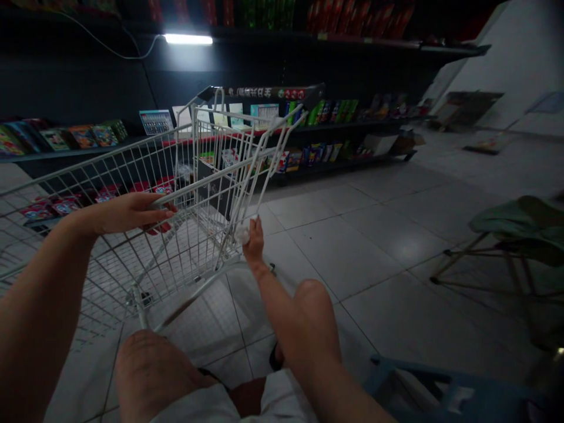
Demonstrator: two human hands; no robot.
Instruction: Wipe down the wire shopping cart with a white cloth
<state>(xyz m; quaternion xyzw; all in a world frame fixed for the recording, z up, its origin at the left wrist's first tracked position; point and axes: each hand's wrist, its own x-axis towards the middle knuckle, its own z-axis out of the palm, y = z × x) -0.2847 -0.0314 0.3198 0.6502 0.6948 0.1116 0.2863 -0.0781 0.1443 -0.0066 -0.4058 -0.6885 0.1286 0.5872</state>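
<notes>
A light-coloured wire shopping cart (145, 249) stands in front of me, its dark handle bar (264, 93) toward the shelves. My left hand (127, 214) is closed over the cart's top side rail, with the fingers bent around it. Lower down, at the cart's rear upright tubes, my right hand (254, 241) is closed on a crumpled white wad (242, 234), perhaps tissue or cloth. The wad touches or sits right beside the frame; I cannot tell which. A dark panel (215, 188) hangs inside the cart near the handle end.
Behind the cart runs a dark shelf unit (352, 123) with boxes, books and packets, lit by a tube lamp (188, 39). At right stands a folding stool (506, 241) with green cloth on it. A blue plastic stool (440, 388) is at lower right. A mop or broom (484, 148) lies farther back.
</notes>
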